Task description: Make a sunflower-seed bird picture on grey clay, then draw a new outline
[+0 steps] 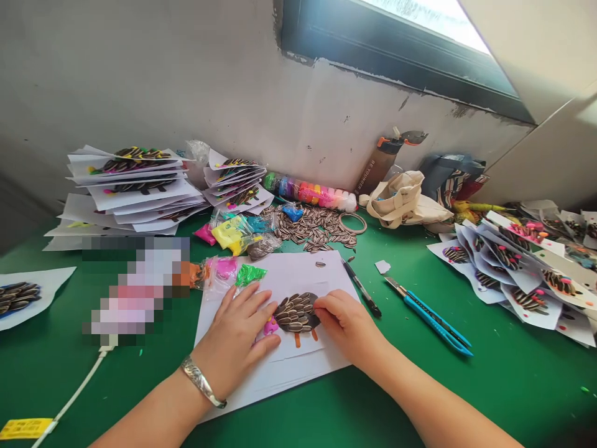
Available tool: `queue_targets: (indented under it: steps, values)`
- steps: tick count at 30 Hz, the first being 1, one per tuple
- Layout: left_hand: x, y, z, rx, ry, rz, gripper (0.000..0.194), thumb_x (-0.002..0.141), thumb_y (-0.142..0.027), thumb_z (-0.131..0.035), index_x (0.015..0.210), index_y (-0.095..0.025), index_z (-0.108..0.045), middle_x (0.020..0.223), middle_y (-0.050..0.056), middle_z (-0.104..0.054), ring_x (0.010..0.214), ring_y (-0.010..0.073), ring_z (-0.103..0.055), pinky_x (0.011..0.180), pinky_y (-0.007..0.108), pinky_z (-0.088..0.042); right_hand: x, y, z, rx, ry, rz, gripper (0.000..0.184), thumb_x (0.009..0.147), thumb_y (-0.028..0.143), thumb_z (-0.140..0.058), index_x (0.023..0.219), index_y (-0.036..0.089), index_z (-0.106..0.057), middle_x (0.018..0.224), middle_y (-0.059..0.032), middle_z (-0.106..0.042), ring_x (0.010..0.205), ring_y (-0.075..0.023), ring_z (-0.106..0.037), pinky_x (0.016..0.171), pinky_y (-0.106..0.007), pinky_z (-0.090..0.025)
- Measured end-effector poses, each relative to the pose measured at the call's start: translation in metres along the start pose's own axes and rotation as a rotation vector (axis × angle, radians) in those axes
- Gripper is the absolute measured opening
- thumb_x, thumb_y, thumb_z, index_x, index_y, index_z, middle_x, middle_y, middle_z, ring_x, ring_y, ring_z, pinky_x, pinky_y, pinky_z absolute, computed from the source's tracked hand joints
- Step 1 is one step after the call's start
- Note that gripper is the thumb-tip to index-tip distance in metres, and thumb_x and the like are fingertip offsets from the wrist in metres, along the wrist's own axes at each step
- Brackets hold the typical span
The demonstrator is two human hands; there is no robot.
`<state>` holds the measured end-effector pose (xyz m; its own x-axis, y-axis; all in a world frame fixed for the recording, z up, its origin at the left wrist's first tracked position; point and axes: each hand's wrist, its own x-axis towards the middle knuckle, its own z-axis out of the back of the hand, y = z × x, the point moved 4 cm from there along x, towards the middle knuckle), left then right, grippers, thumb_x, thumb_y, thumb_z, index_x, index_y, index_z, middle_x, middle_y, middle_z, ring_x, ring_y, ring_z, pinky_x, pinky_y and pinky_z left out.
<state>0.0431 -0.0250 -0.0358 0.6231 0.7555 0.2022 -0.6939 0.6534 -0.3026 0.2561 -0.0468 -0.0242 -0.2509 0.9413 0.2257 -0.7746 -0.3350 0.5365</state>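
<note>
White paper [321, 267] lies in front of me, bearing a dark oval covered with overlapping striped sunflower seeds [296, 314]. Two orange legs of clay [297, 340] stick out below the oval, and pink clay [270, 325] shows at its left side. My left hand [245, 323] rests flat on the paper just left of the oval, fingers spread. At the oval's right edge my right hand [347, 326] has thumb and forefinger pinched together; whatever is between them is hidden. One loose seed [320, 264] lies on the paper above.
Behind the paper are a seed pile [317, 225] and bagged clay [228, 233]. A pen [361, 286] and blue utility knife [433, 320] lie to the right. Stacked seed pictures stand at left [140, 199] and right [517, 267]. A bottle [380, 165] stands by the wall.
</note>
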Motion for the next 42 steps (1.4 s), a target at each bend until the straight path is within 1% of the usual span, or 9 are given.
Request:
queue_targets:
  steps: [7, 11, 13, 16, 19, 23, 34, 38, 42]
  values:
    - [0.001, -0.002, 0.001, 0.012, -0.001, -0.006, 0.042, 0.085, -0.038, -0.059, 0.124, -0.022, -0.059, 0.131, 0.008, -0.058, 0.13, 0.0335, -0.042, 0.11, 0.059, -0.026, 0.0, 0.011, -0.005, -0.094, 0.005, 0.121, 0.023, 0.09, 0.009, -0.045, 0.076, 0.017, -0.061, 0.07, -0.0042, -0.055, 0.069, -0.017, -0.047, 0.062, -0.027, -0.038]
    - [0.001, -0.003, 0.001, 0.027, -0.002, -0.011, 0.041, 0.085, -0.039, -0.059, 0.123, -0.023, -0.059, 0.131, 0.007, -0.059, 0.129, 0.0326, -0.043, 0.11, 0.058, -0.027, 0.002, 0.014, -0.006, -0.113, 0.024, 0.154, 0.028, 0.091, 0.009, -0.043, 0.068, 0.017, -0.058, 0.066, -0.0033, -0.052, 0.066, -0.0163, -0.045, 0.062, -0.028, -0.037]
    - [0.001, -0.003, 0.002, 0.027, -0.001, -0.014, 0.041, 0.085, -0.039, -0.059, 0.124, -0.023, -0.059, 0.131, 0.008, -0.058, 0.129, 0.033, -0.043, 0.109, 0.059, -0.027, 0.0, 0.012, -0.003, -0.107, 0.017, 0.141, 0.023, 0.09, 0.011, -0.045, 0.076, 0.018, -0.061, 0.069, -0.0037, -0.054, 0.069, -0.0169, -0.046, 0.064, -0.028, -0.038]
    - [0.001, -0.002, 0.002, 0.019, 0.007, -0.012, 0.041, 0.086, -0.037, -0.058, 0.124, -0.022, -0.059, 0.132, 0.008, -0.058, 0.13, 0.0338, -0.042, 0.109, 0.06, -0.027, -0.004, 0.007, 0.006, -0.102, -0.034, 0.07, 0.014, 0.089, 0.014, -0.05, 0.089, 0.018, -0.063, 0.077, -0.0052, -0.058, 0.074, -0.0181, -0.049, 0.066, -0.029, -0.04]
    - [0.001, -0.002, 0.001, 0.006, 0.006, -0.007, 0.042, 0.086, -0.038, -0.058, 0.125, -0.022, -0.059, 0.131, 0.008, -0.058, 0.13, 0.0334, -0.041, 0.11, 0.059, -0.027, -0.005, 0.004, 0.01, -0.113, -0.037, 0.04, 0.018, 0.09, 0.014, -0.048, 0.082, 0.018, -0.064, 0.076, -0.0052, -0.057, 0.074, -0.0178, -0.05, 0.065, -0.029, -0.04]
    - [0.0, -0.001, 0.0, -0.008, -0.015, -0.006, 0.042, 0.086, -0.038, -0.059, 0.125, -0.023, -0.059, 0.131, 0.007, -0.058, 0.131, 0.0322, -0.041, 0.111, 0.057, -0.025, -0.004, 0.004, 0.004, -0.138, 0.019, 0.066, 0.023, 0.09, 0.013, -0.046, 0.076, 0.017, -0.064, 0.072, -0.0048, -0.057, 0.071, -0.0173, -0.05, 0.066, -0.03, -0.039]
    - [0.001, -0.002, 0.002, -0.011, -0.029, -0.013, 0.04, 0.085, -0.037, -0.06, 0.123, -0.023, -0.06, 0.13, 0.008, -0.059, 0.13, 0.033, -0.043, 0.111, 0.058, -0.025, -0.004, 0.014, -0.003, -0.244, 0.012, 0.134, 0.024, 0.085, 0.007, -0.046, 0.065, 0.017, -0.057, 0.068, -0.0044, -0.052, 0.068, -0.0168, -0.044, 0.065, -0.029, -0.036]
    - [0.0, 0.0, 0.001, -0.016, -0.048, -0.019, 0.04, 0.084, -0.037, -0.06, 0.122, -0.023, -0.061, 0.129, 0.007, -0.06, 0.129, 0.0328, -0.043, 0.112, 0.057, -0.024, -0.004, 0.015, -0.003, -0.24, 0.009, 0.15, 0.024, 0.085, 0.007, -0.046, 0.066, 0.017, -0.058, 0.068, -0.0046, -0.053, 0.068, -0.0169, -0.045, 0.065, -0.029, -0.036]
    - [0.0, 0.0, 0.001, -0.017, -0.054, -0.023, 0.041, 0.084, -0.037, -0.06, 0.123, -0.023, -0.061, 0.129, 0.008, -0.06, 0.129, 0.0328, -0.044, 0.112, 0.057, -0.025, 0.003, 0.002, 0.006, -0.151, 0.047, 0.074, 0.021, 0.087, 0.012, -0.049, 0.074, 0.019, -0.065, 0.07, -0.0031, -0.057, 0.068, -0.0155, -0.05, 0.063, -0.026, -0.037]
